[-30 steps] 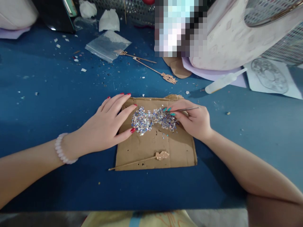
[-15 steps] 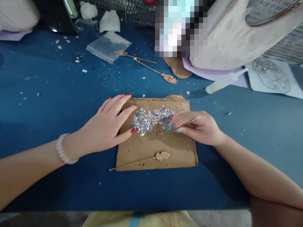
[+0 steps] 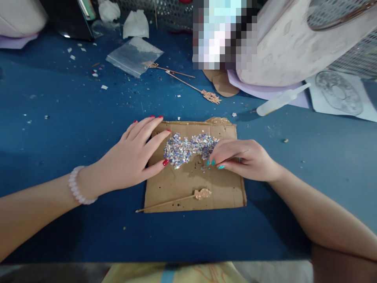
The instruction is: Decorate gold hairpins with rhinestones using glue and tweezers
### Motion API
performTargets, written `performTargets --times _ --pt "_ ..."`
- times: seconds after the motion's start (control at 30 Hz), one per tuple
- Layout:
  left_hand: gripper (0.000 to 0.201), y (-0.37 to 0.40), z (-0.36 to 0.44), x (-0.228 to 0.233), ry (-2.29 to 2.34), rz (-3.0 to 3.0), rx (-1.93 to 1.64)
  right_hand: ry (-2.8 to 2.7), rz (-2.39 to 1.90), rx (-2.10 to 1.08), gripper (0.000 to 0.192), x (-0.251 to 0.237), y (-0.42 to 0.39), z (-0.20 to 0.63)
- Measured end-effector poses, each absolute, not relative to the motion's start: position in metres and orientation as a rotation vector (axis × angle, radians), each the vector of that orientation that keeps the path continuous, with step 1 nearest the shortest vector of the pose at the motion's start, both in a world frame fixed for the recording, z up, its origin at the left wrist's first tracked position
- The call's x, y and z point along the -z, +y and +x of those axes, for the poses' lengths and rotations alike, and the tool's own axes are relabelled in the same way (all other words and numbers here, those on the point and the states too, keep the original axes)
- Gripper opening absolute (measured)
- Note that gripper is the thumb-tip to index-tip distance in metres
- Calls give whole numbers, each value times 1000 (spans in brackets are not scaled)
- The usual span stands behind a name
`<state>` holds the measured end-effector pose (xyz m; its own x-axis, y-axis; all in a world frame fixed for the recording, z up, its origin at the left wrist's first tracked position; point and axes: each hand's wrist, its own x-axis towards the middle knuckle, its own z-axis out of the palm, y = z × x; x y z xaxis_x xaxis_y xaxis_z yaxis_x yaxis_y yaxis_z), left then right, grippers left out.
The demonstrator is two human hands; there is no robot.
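My left hand [image 3: 134, 153] lies flat with fingers spread over the left edge of a cardboard piece [image 3: 173, 188]. Its thumb and index finger reach toward a pile of small glittery rhinestones [image 3: 178, 151]. At the pile's right end, my right hand [image 3: 247, 159] is closed in a pinch around a thin metal tool [image 3: 237, 155]. The tool's working tip is hidden by the fingers, so its kind is unclear. A few loose stones lie just below these fingertips. Nearer me, a gold-coloured hairpin [image 3: 202, 193] with an ornamental head rests on the cardboard, its stem jutting past the left corner.
Behind the cardboard lie two more gold-coloured hairpins [image 3: 210, 96] and a clear zip bag [image 3: 134, 57]. A small plastic dropper bottle [image 3: 273, 103] is on its side at the right, near a printed sheet [image 3: 338, 94]. A pale bag [image 3: 282, 51] stands at the back.
My right hand has shifted slightly downward, and the tool's back end now points a little lower. Small stones have moved just below the pile. My left hand stays put.
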<state>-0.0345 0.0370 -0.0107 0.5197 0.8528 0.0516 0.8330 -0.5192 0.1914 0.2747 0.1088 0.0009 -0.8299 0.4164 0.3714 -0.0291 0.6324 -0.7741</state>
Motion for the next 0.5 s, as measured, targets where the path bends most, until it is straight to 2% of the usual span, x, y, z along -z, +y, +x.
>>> performTargets --times 0.5 --pt "61 38 -35 11 1444 2586 -227 -2321 -310 -1030 5 0 110 272"
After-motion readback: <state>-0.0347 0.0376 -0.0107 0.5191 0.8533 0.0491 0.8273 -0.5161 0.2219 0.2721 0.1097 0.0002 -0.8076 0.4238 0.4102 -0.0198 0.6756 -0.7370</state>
